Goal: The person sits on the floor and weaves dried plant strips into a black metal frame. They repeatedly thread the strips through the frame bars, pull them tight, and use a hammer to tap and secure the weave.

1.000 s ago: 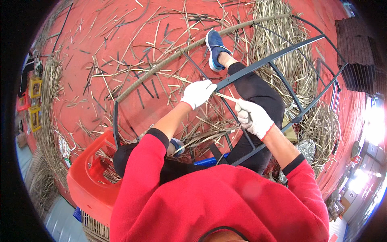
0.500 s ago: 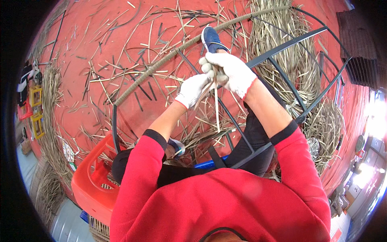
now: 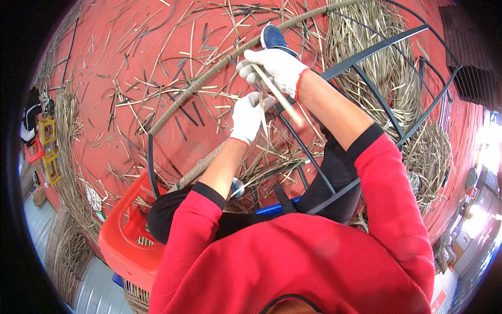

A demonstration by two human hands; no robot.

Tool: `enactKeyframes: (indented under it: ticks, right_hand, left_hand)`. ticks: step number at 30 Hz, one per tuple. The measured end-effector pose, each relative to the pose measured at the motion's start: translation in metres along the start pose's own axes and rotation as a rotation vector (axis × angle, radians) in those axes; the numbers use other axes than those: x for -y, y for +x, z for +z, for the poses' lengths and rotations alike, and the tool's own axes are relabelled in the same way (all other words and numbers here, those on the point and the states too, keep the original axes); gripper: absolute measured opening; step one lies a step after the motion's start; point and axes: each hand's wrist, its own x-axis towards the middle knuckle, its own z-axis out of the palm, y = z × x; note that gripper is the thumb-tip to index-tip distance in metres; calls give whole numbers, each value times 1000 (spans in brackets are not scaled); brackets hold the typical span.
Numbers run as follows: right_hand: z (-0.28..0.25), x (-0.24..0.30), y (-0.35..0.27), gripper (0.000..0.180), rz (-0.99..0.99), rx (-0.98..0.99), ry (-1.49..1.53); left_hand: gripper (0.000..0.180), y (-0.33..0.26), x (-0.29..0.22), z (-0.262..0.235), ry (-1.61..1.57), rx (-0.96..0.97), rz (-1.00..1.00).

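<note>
So I'm sitting over one big red floor (image 3: 130,78), matte and littered with way too many flat dry cane scraps to count. One dark metal frame (image 3: 366,52) is arching across my lap, thin round bars curving like a dome, and one long hoop (image 3: 209,73) of it is already wrapped in tan cane, ropey and ridged. Two heaps of loose cane strands (image 3: 381,68) are lying at the far right, stringy and tangled, and another bundle is running down the left edge. One glossy orange plastic crate (image 3: 125,235) is sitting by my left hip. One blue shoe (image 3: 274,36) is poking out just past the hoop.

Both hands are in white knit gloves. My right hand (image 3: 277,65) is closing around one pale flat cane strip (image 3: 280,97), right up against the wrapped hoop, with the strip slanting down toward my knee. My left hand (image 3: 247,116) is just below it, fingers curling narrow and pinching the same strip near a frame bar.
</note>
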Motion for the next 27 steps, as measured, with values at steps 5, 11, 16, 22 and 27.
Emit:
enactKeyframes:
  ticks: [5,11,16,22,27]
  right_hand:
    - [1,11,-17,32,16,-17,-63]
    - [11,5,-55,32,36,28,90]
    - [0,-2,-119,31,52,303,470]
    - [-8,-26,-208,22,-22,-109,193]
    - [-15,-24,-241,26,224,-180,-50]
  left_hand:
    - [28,-3,2,5,-78,21,76]
    - [32,-12,-2,16,500,-107,244]
    - [29,-29,-7,26,613,-224,390]
    - [13,-31,-11,21,761,-40,774]
    - [28,-33,0,22,831,-20,965]
